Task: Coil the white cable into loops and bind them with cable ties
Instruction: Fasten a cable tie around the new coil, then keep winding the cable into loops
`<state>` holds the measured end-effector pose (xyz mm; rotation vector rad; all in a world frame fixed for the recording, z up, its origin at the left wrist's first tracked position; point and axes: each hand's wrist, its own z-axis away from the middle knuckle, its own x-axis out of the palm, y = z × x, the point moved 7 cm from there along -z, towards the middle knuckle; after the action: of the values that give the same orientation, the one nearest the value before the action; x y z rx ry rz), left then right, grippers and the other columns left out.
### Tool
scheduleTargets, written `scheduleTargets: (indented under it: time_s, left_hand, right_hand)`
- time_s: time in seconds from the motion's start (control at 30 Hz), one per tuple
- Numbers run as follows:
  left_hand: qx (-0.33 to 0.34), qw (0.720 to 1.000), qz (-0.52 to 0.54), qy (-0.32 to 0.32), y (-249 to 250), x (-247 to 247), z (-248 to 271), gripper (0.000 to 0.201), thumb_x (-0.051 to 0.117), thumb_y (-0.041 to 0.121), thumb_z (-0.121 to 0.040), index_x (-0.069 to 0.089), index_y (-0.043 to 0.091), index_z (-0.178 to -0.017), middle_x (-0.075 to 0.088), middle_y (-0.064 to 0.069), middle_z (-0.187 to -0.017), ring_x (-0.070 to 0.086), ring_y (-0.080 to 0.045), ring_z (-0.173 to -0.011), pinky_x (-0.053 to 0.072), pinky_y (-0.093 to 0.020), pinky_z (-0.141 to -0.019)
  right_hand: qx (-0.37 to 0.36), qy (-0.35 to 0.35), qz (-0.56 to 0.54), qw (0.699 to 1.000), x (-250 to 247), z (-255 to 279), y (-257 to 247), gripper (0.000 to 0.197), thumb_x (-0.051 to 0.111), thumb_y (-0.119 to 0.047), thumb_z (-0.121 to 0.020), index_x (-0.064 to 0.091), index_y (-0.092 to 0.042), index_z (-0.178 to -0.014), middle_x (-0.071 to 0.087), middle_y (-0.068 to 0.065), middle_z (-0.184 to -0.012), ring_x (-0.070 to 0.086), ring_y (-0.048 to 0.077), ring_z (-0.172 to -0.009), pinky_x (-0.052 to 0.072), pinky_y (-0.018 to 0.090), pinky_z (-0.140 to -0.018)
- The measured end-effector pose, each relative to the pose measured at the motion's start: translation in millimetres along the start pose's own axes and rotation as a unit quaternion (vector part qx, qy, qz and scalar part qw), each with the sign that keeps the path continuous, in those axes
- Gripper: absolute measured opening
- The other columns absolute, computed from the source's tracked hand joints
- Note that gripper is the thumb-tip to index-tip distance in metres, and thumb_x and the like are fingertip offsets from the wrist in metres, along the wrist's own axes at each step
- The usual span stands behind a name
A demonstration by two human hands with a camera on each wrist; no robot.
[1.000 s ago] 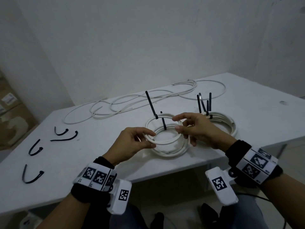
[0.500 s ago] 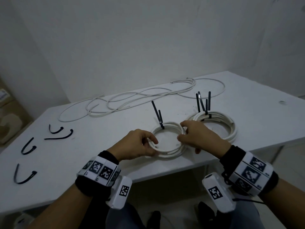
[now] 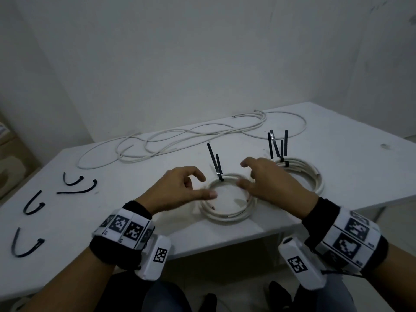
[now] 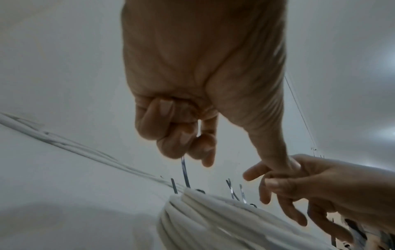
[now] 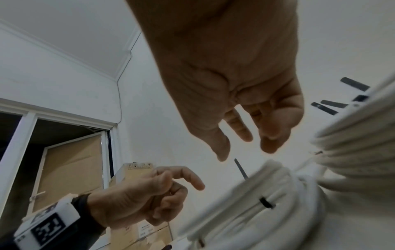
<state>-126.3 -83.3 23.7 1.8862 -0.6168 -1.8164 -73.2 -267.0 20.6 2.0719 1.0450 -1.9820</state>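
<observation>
- Head view: near coil (image 3: 227, 212) of white cable lies flat on the white surface (image 3: 337, 167) close to the front edge, two black ties (image 3: 216, 164) standing up from its far rim. Left hand (image 3: 177, 192) hovers at the coil's left side, fingers loosely curled, thumb out over the rim, holding nothing. Right hand (image 3: 267, 183) hovers over the coil's right rim, fingers spread and relaxed, grip apart.
- Second coil (image 3: 301, 174), already tied, sits just right of the first and behind the right hand; several black tie tails (image 3: 278, 144) stick up from it. Loose white cable (image 3: 171, 143) sprawls along the far side. Four spare black ties (image 3: 76, 185) lie well apart at the left.
- Left wrist view: left hand (image 4: 192, 84) shows curled fingers with nothing between them; the thumb appears to overlap the right hand's (image 4: 320, 191) fingers, contact unclear. Coil (image 4: 213, 219) lies below.
- Right wrist view: right hand (image 5: 230, 76) open, fingers straight and empty; blurred coil (image 5: 256, 203) beneath, left hand (image 5: 145, 194) beside it.
</observation>
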Motion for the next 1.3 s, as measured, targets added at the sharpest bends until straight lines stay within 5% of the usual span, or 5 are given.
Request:
scheduleTargets:
  time_s: [0.27, 0.63, 0.9, 1.07, 1.3]
  left_hand:
    - [-0.017, 0.986, -0.068, 0.149, -31.3, -73.5, -67.5, 0.021, 0.067, 0.038, -0.087, 0.064, 0.018, -0.081, 0.056, 0.008, -0.056, 0.05, -0.003, -0.051, 0.035, -0.023, -0.052]
    - [-0.072, 0.968, -0.239, 0.005, -120.2, -66.8, -203.4, 0.027, 0.064, 0.036, -0.09, 0.06, 0.021, -0.112, 0.061, 0.001, -0.11, 0.053, -0.014, -0.093, 0.045, -0.027, -0.083]
    - [-0.081, 0.959, -0.269, -0.034, -131.1, -56.8, -211.6, 0.055, 0.061, 0.039, -0.091, 0.044, 0.019, -0.14, 0.05, -0.001, -0.138, 0.047, -0.019, -0.124, 0.039, -0.03, -0.097]
    - [-0.076, 0.963, -0.259, -0.026, -115.2, -66.0, -198.9, 0.04, 0.056, 0.041, -0.094, 0.053, 0.018, -0.127, 0.057, -0.005, -0.128, 0.054, -0.021, -0.11, 0.044, -0.034, -0.092]
    - [-0.004, 0.988, -0.042, 0.148, -51.8, -101.6, -159.1, 0.046, 0.036, 0.044, -0.101, 0.06, 0.008, -0.084, 0.053, 0.007, -0.067, 0.05, -0.009, -0.063, 0.036, -0.026, -0.059]
  right_hand:
    - [-0.029, -0.01, -0.036, 0.999, -38.9, -101.0, -21.8, 0.013, 0.056, -0.022, -0.092, 0.065, -0.016, -0.1, 0.06, -0.002, -0.096, 0.056, 0.018, -0.069, 0.048, 0.027, -0.063]
    - [-0.065, -0.173, 0.274, 0.944, 47.9, -290.6, 7.7, 0.033, 0.047, -0.012, -0.093, 0.058, -0.002, -0.122, 0.059, 0.014, -0.124, 0.056, 0.03, -0.112, 0.047, 0.034, -0.088]
    - [-0.044, -0.258, 0.351, 0.899, 74.9, -306.0, 24.3, 0.021, 0.054, -0.025, -0.094, 0.052, -0.006, -0.085, 0.052, 0.005, -0.079, 0.047, 0.019, -0.066, 0.04, 0.029, -0.066]
    - [-0.008, -0.298, -0.025, 0.954, 25.4, -279.1, 19.2, 0.012, 0.053, -0.012, -0.095, 0.054, -0.012, -0.083, 0.056, 0.004, -0.068, 0.051, 0.016, -0.059, 0.047, 0.029, -0.063]
    - [-0.073, -0.019, -0.285, 0.956, -135.8, -231.1, 2.6, 0.023, 0.062, -0.019, -0.09, 0.049, -0.016, -0.072, 0.04, 0.0, -0.062, 0.035, 0.011, -0.054, 0.03, 0.023, -0.049]
